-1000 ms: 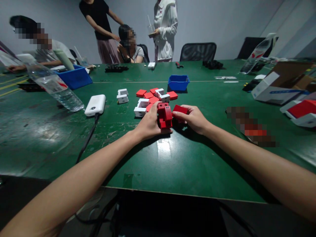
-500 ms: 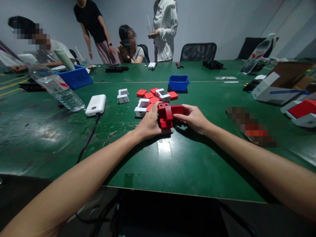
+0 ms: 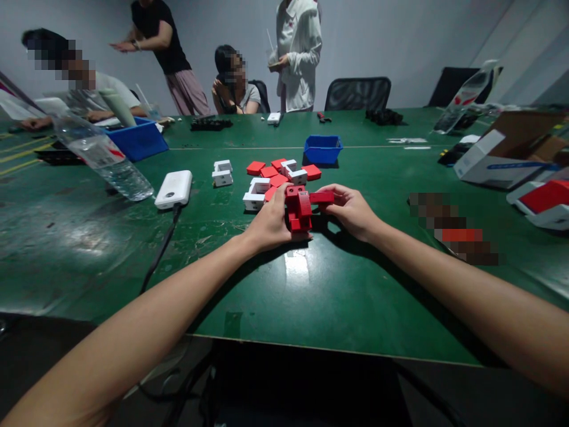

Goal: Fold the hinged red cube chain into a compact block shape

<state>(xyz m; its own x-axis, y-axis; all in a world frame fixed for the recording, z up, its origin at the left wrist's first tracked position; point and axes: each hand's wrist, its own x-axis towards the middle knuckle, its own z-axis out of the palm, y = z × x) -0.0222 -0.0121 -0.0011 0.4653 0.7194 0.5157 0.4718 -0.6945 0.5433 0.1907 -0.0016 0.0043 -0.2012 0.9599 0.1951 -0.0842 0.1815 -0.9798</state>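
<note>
Closed around a red plastic notched block is my left hand, low over the green table. My right hand pinches a flat red plastic piece between thumb and fingers, just right of the block. The piece's left end meets the block's side; whether it sits inside a slot cannot be made out. Behind my hands lie several loose red flat pieces, with white notched blocks among them. Another white block stands apart to the left.
A small blue bin stands beyond the pieces. Left are a white power bank with a black cable, a tilted water bottle and a larger blue bin. An open carton sits right. Several people are across the table.
The flat red piece in my right hand has turned, now showing a narrower side, and my right fingers shifted slightly. Across the table, a person in black has raised their forearms.
</note>
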